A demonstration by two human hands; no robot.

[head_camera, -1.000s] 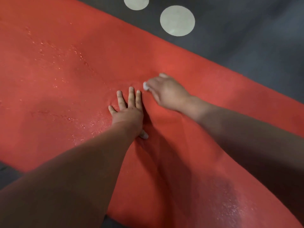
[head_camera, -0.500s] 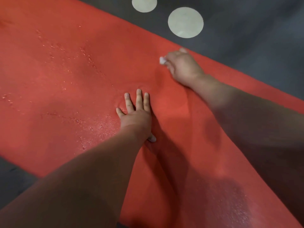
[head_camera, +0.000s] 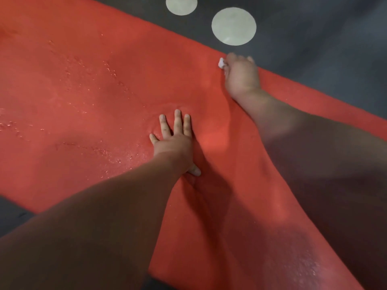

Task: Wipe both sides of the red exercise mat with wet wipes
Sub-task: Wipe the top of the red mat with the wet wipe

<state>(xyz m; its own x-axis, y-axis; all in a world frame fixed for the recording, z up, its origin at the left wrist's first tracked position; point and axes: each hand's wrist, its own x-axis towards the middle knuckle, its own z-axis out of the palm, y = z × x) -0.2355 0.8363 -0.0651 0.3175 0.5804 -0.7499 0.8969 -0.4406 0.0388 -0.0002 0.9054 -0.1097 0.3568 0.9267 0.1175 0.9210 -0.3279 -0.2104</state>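
The red exercise mat (head_camera: 88,84) lies flat across the floor and fills most of the head view, with wet streaks glistening on its left half. My left hand (head_camera: 174,141) presses flat on the mat's middle, fingers straight and spread. My right hand (head_camera: 240,75) reaches to the mat's far edge and grips a small white wet wipe (head_camera: 221,63), of which only a corner shows past the fingers.
Dark grey floor (head_camera: 324,49) with pale round spots (head_camera: 233,26) lies beyond the mat's far edge. A strip of the same dark floor shows at the near left corner (head_camera: 10,212).
My right hand has slid the wipe away from beside my left hand out to the mat's far edge. My left hand has stayed pressed in place.
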